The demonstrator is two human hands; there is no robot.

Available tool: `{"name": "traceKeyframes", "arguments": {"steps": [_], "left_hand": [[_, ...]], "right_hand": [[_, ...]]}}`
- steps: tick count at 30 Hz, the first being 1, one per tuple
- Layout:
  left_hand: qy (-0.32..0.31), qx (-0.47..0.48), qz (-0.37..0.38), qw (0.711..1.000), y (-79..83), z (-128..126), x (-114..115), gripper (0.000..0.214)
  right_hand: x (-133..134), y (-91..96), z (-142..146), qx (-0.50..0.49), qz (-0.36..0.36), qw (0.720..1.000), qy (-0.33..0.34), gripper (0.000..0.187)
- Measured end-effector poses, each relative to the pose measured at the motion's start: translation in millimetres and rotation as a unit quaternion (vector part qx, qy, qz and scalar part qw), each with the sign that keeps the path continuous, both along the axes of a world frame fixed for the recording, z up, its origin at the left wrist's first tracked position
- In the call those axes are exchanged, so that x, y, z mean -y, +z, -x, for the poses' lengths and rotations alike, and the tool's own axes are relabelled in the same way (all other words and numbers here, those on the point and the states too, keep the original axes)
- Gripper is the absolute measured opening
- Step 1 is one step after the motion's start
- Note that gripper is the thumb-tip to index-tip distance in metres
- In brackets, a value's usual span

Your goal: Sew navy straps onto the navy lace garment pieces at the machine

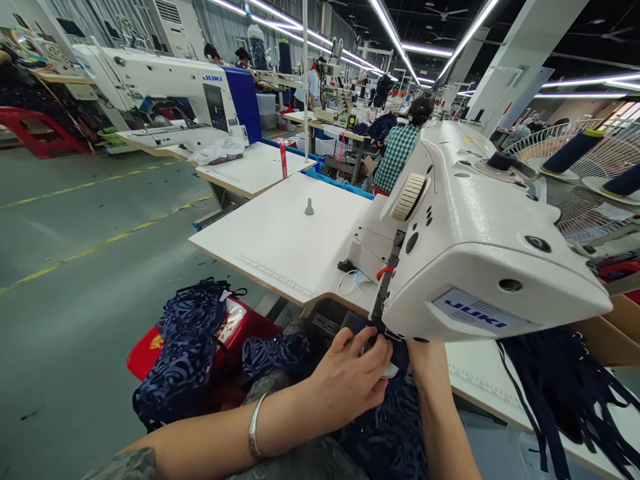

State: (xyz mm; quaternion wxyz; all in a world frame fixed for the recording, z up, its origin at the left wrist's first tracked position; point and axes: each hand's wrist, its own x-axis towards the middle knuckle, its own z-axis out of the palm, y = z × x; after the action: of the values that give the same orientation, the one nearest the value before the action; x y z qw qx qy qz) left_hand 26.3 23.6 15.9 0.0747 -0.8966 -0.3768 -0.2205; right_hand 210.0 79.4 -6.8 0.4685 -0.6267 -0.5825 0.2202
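My left hand, a silver bangle on its wrist, reaches under the head of a white Juki sewing machine. Its fingers are curled and pinched on dark blue patterned fabric at the needle area. My right hand is mostly hidden beneath the machine head; only the wrist and forearm show, resting on the same fabric. The fabric hangs from the machine bed down toward my lap.
A red bin piled with the same blue fabric stands at my left. Dark blue straps lie on the table at right. A white table extension lies behind the machine. Other sewing stations, a fan and seated workers fill the background.
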Motion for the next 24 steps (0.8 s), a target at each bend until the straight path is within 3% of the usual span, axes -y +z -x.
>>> {"name": "traceKeyframes", "arguments": {"steps": [24], "left_hand": [[0.003,0.013,0.005,1.0,-2.9,-1.6,0.5,0.042]], "right_hand": [[-4.6,0.7,2.2,0.005,-0.007,1.0,-0.009,0.03]]}}
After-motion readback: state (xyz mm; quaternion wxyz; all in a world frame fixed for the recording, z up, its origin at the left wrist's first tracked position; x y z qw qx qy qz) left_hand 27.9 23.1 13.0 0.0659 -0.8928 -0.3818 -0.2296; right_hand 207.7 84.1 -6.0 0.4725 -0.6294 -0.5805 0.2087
